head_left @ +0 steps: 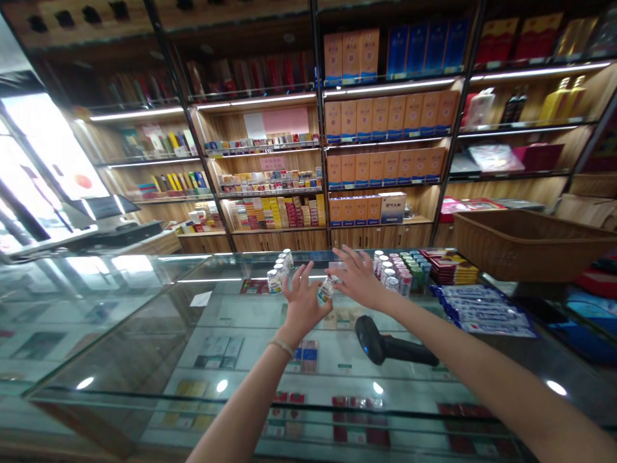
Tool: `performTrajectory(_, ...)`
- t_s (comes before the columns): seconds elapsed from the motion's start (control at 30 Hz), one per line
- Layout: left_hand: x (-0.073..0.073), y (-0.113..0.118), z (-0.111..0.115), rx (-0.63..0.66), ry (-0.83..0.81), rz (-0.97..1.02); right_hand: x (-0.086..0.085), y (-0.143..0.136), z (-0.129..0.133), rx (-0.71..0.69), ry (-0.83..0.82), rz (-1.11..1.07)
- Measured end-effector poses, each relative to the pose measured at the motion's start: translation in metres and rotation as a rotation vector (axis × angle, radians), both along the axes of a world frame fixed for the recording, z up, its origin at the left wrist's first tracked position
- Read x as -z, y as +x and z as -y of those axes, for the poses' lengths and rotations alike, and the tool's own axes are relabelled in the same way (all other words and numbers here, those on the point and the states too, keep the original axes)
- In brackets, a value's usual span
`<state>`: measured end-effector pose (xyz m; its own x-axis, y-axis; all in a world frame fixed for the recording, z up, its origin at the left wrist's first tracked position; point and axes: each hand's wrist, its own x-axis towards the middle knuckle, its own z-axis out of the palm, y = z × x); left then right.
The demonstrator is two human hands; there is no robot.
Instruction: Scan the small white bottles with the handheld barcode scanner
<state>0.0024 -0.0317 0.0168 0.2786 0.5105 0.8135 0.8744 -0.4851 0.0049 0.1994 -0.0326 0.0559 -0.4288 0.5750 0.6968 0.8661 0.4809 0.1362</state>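
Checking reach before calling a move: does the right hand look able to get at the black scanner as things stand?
Probably yes: the right hand is close to the black scanner, which has nothing on it. But that hand is at the small bottle and would need to leave it first.

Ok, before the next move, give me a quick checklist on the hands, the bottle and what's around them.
1. Small bottle secured by the left hand: ok, between thumb and fingers.
2. Right hand gripping too: cannot tell; its fingertips are at the bottle's top, but grip or mere touch is unclear.
3. Bottle upright: not ok, it tilts with its cap toward the right.
4. Bottle label readable: cannot tell, too small.
5. Row of white-capped bottles beyond the left hand standing: ok.
6. Scanner out of both hands: ok, lying on the glass counter.
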Motion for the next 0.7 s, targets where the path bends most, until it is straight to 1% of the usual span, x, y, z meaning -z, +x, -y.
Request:
performTrajectory(0.2,-0.011,0.021,-0.002,0.076,-0.014,-0.034,-0.007,0.037,0.007,0.012,0.002,0.027)
performTrajectory(0.33,-0.015,0.031,-0.006,0.112,0.004,-0.057,-0.007,0.055,0.013,0.037,0.038,0.026)
performTrajectory(0.5,-0.018,0.044,-0.013,0.147,0.034,-0.083,-0.001,0.070,0.019,0.083,0.114,0.024)
performTrajectory(0.7,-0.016,0.054,-0.020,0.172,0.069,-0.151,0.013,0.082,0.016,0.155,0.168,0.012)
